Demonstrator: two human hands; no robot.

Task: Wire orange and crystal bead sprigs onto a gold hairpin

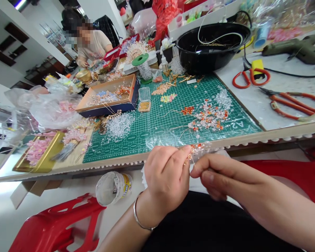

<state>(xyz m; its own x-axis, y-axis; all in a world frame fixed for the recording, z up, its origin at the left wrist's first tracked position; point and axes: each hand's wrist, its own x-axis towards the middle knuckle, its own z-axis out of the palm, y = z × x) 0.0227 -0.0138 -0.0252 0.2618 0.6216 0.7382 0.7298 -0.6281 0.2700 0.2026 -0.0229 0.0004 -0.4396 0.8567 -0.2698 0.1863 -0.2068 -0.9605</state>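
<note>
Above my lap, at the table's front edge, my left hand (169, 175) is closed on a beaded hair ornament (196, 147) with orange and clear beads and small gold loops. A thin wire (193, 161) runs from the ornament to my right hand (220, 171), whose thumb and forefinger are pinched on it. Just beyond my hands, on the green cutting mat (162, 126), lie a cluster of clear and orange beaded sprays (210, 117) and a small heap of orange beads (187, 110). A pile of clear beads (119, 125) is to the left.
Red-handled pliers (291, 103), cutters (250, 77) and a glue gun (299, 49) lie at right. A black basin (210, 45), wire spool (144, 68) and ornament box (110, 96) stand behind. A red stool (60, 224) and white bucket (110, 189) are below. Another person (91, 43) sits far left.
</note>
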